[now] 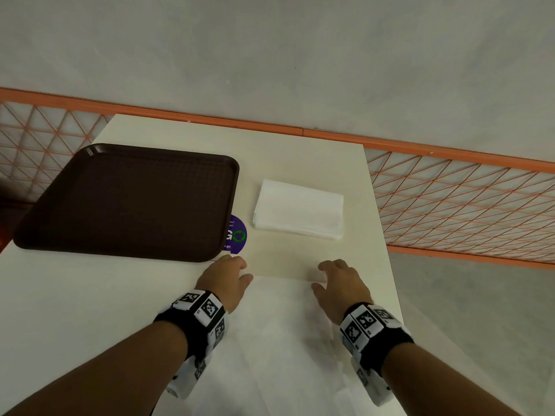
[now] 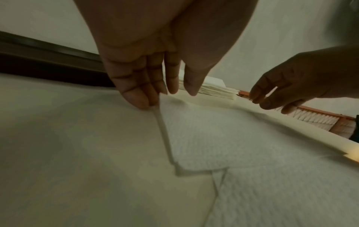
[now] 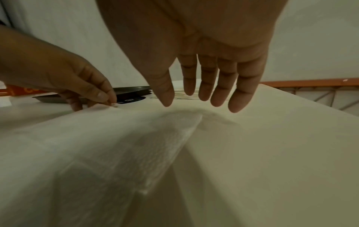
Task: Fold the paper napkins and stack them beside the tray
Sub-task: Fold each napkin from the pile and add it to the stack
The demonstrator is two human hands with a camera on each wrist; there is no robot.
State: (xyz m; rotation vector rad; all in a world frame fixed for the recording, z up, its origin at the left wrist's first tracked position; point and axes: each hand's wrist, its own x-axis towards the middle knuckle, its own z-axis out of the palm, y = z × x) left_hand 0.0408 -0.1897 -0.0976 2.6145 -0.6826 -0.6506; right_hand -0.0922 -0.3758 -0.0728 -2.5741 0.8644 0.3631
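White tabletop (image 1: pixel 300 151) runs to an orange mesh railing (image 1: pixel 450 187), with a brown tray (image 1: pixel 126 202) at its far left corner and a stack of folded napkins (image 1: pixel 298 209) just beside the tray, a purple sticker (image 1: pixel 238 235) between them. Near the front edge an unfolded napkin (image 1: pixel 279 340) lies flat, so a new fold looks about to begin. Left hand (image 1: pixel 226 279) pinches its far left corner while right hand (image 1: pixel 341 285) hovers with fingers spread loose over the far right corner, which it must grasp next; nothing blocks the way.

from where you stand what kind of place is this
Probably a canteen or fast-food eating area. A brown serving tray sits on a plain pale table, beside it a stack of paper napkins and a round purple sticker, and an orange mesh railing runs behind.
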